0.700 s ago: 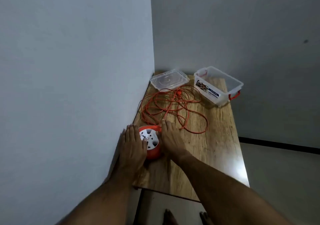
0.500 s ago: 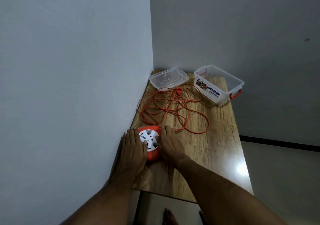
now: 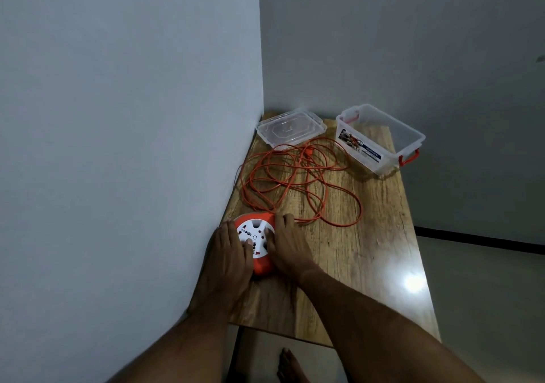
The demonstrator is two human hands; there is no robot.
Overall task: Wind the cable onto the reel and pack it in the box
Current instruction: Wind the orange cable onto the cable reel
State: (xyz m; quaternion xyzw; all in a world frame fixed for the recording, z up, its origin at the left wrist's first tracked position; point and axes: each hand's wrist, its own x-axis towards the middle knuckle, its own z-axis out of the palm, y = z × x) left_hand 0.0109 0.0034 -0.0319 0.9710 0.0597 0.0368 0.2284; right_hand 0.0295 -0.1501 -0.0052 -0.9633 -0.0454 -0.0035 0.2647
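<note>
Both thumbs are creeping further onto the reel (image 3: 255, 239) as the left hand (image 3: 231, 260) and right hand (image 3: 287, 248) are clamping its sides, winding just beginning, needing turning to draw in cable (image 3: 298, 176) sprawling beyond the fingertips toward the box (image 3: 383, 144).

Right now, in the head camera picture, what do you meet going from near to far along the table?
Hands on the orange reel → loose orange cable → clear lid and open box at the far end.

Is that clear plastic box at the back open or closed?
Open. The box has no cover on it, and its lid lies flat on the table beside it. Nothing shows inside.
</note>
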